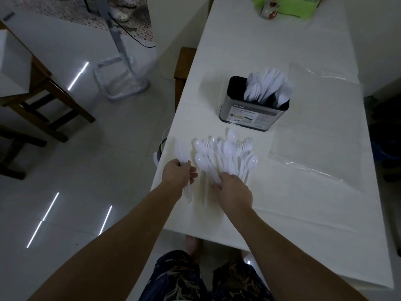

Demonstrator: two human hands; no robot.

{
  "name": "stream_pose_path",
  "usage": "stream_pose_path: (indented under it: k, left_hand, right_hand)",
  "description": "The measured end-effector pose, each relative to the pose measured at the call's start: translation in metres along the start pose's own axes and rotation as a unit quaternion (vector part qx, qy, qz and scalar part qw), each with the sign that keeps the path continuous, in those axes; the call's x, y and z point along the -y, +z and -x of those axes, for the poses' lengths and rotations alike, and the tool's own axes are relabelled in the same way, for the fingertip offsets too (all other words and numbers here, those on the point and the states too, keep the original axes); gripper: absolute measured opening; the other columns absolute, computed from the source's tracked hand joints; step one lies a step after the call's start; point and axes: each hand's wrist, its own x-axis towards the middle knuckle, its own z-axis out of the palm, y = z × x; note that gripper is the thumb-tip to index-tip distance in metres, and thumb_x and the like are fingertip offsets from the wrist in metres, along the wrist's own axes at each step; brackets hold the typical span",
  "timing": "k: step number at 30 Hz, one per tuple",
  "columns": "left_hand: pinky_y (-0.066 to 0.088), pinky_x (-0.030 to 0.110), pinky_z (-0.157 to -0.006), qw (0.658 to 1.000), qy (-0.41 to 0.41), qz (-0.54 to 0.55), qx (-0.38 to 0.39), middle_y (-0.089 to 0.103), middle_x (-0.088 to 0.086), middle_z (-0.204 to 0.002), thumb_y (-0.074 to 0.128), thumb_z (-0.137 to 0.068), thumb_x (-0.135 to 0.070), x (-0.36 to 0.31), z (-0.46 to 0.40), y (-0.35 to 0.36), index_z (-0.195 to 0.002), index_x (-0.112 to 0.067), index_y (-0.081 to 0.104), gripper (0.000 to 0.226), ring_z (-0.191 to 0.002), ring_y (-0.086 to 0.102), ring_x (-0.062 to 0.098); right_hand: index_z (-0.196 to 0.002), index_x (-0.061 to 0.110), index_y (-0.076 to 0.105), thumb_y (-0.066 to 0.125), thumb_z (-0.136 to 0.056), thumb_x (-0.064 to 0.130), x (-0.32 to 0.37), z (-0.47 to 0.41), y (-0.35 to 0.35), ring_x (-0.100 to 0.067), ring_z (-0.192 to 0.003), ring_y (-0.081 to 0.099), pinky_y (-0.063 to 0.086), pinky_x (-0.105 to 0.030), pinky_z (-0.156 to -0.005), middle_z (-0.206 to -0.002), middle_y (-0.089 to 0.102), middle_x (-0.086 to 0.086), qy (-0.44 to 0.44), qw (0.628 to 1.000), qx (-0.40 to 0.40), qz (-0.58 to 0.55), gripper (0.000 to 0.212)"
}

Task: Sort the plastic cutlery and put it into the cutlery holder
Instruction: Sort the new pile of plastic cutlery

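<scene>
Cutlery pile (225,155) blocks holder (249,114); bare table (303,203) rightward.

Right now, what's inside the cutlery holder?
The cutlery holder holds upright white plastic cutlery, bunched toward its right side; the left end looks dark and empty. Handles and lower parts are hidden by its walls.

Dim indoor view with a wide-angle bend at the edges.

The room is underlit and greyish; the white cloth-covered table (282,203) is the brightest area, yet muted. Thin bright streaks of glare lie on the glossy pale tiled floor (76,170). The clear plastic sheet (321,135) shows faint highlights. Straight lines bow toward the frame's borders, and the far corners darken and soften.
</scene>
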Motion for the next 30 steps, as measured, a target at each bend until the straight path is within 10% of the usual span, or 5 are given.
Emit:
stream_pose_path:
  k: [8, 20, 30]
  left_hand:
    - [0.061, 0.039, -0.079, 1.000, -0.005, -0.007, 0.001, 0.073, 0.009, -0.088, 0.056, -0.099, -0.018, 0.002, -0.001, 0.001, -0.102, -0.006, 0.064, 0.014, -0.080, 0.073, 0.022]
    - [0.060, 0.037, -0.077, 1.000, -0.011, -0.024, 0.006, 0.072, 0.009, -0.086, 0.055, -0.099, -0.017, -0.001, -0.004, 0.009, -0.099, -0.007, 0.065, 0.014, -0.078, 0.072, 0.021]
    - [0.061, 0.037, -0.073, 0.999, -0.003, -0.055, -0.002, 0.071, 0.011, -0.083, 0.054, -0.099, -0.017, 0.002, -0.001, 0.010, -0.101, -0.001, 0.065, 0.020, -0.068, 0.068, 0.020]
  right_hand:
    - [-0.070, 0.020, 0.048, 0.045, -0.095, 0.028, 0.001, -0.003, 0.000, -0.014, -0.056, 0.052, 0.035, -0.025, -0.049, -0.062, 0.052, 0.004, 0.081, 0.992, -0.039, -0.092, 0.026]
    - [-0.094, 0.016, 0.051, 0.046, -0.096, 0.032, -0.011, -0.010, -0.007, -0.025, -0.069, 0.061, 0.046, -0.030, -0.058, -0.074, 0.058, 0.000, 0.139, 0.984, -0.062, -0.088, 0.017]
    - [-0.095, 0.021, 0.059, 0.047, -0.097, 0.035, 0.013, 0.016, 0.017, -0.016, -0.075, 0.063, 0.051, -0.029, -0.066, -0.087, 0.062, 0.004, -0.024, 1.000, -0.009, -0.001, 0.019]
